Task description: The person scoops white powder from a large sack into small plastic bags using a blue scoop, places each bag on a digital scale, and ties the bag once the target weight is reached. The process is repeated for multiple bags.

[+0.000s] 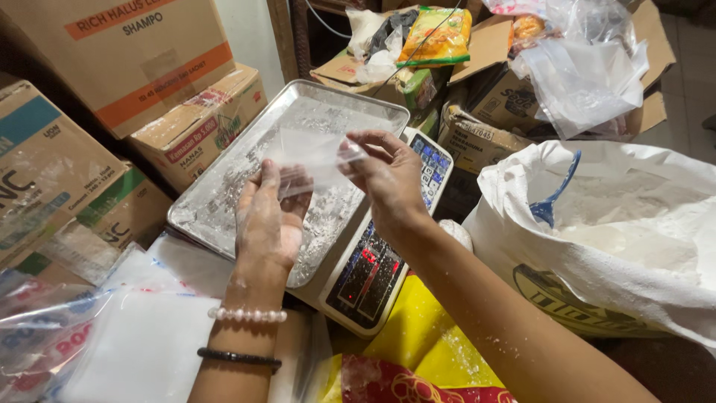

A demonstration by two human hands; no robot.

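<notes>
I held the clear bag (313,153) over the tray (224,201) on the scale (373,276), left hand (268,216) pinching its near edge, right hand (388,175) its far corner; rubbing the mouth apart evenly seemed wisest.

Both floury hands, left hand (270,220) and right hand (388,179), pinching clear plastic bag (309,157) above metal tray (224,201).

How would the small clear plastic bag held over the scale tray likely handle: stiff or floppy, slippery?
The clear plastic bag is likely floppy: it sags between the left hand and right hand. Probably very light, being thin and see-through. The powder dusting both hands may make it slippery to pinch open.
</notes>
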